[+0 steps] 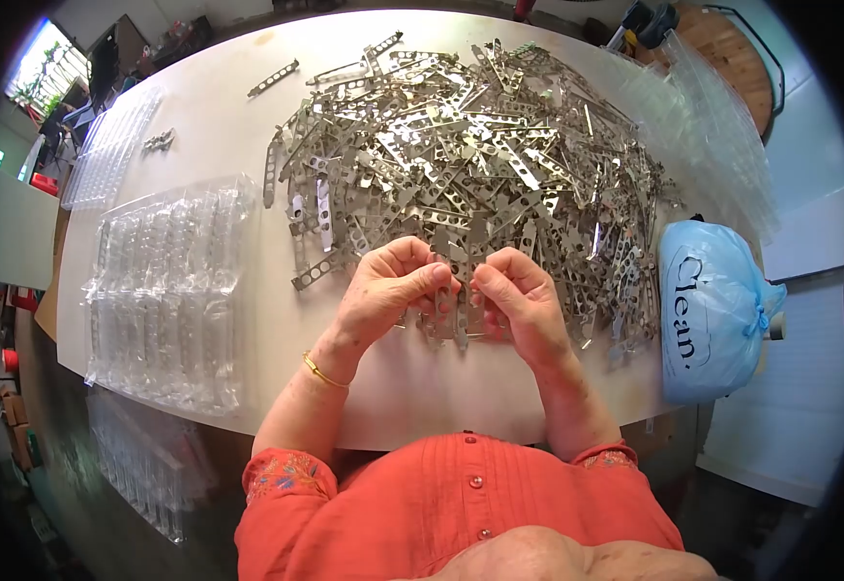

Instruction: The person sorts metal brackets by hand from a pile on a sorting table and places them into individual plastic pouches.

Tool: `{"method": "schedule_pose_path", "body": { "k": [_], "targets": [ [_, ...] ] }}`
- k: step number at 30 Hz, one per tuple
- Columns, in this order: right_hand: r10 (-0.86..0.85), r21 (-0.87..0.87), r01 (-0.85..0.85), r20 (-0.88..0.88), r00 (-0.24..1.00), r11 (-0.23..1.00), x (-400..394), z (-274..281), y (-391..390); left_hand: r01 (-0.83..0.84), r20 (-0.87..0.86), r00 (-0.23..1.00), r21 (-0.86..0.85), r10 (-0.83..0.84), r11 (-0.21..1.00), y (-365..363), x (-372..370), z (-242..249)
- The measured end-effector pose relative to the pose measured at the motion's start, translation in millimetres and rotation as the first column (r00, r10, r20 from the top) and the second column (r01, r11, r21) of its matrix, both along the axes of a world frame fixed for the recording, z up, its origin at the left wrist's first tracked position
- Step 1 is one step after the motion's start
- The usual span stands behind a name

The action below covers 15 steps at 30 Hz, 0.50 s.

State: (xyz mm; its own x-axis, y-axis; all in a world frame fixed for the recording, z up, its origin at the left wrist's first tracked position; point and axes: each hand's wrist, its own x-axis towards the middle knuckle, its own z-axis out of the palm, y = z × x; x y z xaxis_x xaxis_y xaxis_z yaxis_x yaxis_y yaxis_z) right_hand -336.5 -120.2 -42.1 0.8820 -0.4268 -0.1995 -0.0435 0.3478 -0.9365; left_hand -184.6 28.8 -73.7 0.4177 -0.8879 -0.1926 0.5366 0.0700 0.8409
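Note:
A big heap of perforated metal strips [470, 145] covers the far and right half of the white table [219, 126]. My left hand [388, 290] and my right hand [519, 295] meet at the heap's near edge. Both pinch a small bundle of metal strips [459, 290], held upright between the fingertips. A gold bangle sits on my left wrist.
Stacked clear plastic blister trays [165, 290] lie at the left, with another tray [107, 145] further back. A pale blue plastic bag [712, 310] sits at the table's right edge. Clear plastic bags [712, 126] lie at the far right. One loose strip [272, 77] lies apart.

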Motion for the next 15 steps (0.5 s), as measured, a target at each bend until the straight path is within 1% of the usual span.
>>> {"method": "schedule_pose_path", "body": {
  "k": [1, 2, 4, 9, 11, 12, 15],
  "targets": [
    [0.05, 0.029, -0.049, -0.037, 0.998, 0.998, 0.7, 0.2, 1.5, 0.0, -0.005, 1.0, 0.003, 0.0, 1.0, 0.0, -1.1, 0.6],
    [0.05, 0.032, -0.049, -0.041, 0.998, 0.998, 1.5, -0.7, 3.3, -0.002, 0.0, 1.0, -0.007, 0.002, 1.0, -0.3, -2.4, 1.5],
    [0.086, -0.076, -0.09, -0.044, 0.995, 0.993, 3.0, -2.1, 6.2, -0.004, 0.003, 1.0, -0.016, 0.004, 1.0, -0.9, -3.7, 1.8],
    [0.092, -0.093, -0.098, -0.066, 0.994, 0.991, 3.9, -0.9, 6.2, -0.016, 0.002, 1.0, -0.035, 0.016, 0.999, -0.5, -3.0, 2.7],
    [0.106, -0.16, -0.117, -0.081, 0.991, 0.98, 4.5, -0.1, 7.1, -0.022, -0.002, 1.0, -0.042, 0.022, 0.999, 0.2, -2.4, -0.7],
    [0.106, -0.159, -0.118, -0.083, 0.991, 0.98, 4.7, -1.5, 7.3, -0.028, -0.004, 1.0, -0.051, 0.027, 0.998, 0.4, -2.5, -2.0],
    [0.139, -0.159, -0.145, -0.05, 0.989, 0.977, 5.0, -4.7, 8.6, -0.039, -0.012, 0.999, -0.037, 0.039, 0.999, 0.0, -3.2, 0.2]
  ]
}}
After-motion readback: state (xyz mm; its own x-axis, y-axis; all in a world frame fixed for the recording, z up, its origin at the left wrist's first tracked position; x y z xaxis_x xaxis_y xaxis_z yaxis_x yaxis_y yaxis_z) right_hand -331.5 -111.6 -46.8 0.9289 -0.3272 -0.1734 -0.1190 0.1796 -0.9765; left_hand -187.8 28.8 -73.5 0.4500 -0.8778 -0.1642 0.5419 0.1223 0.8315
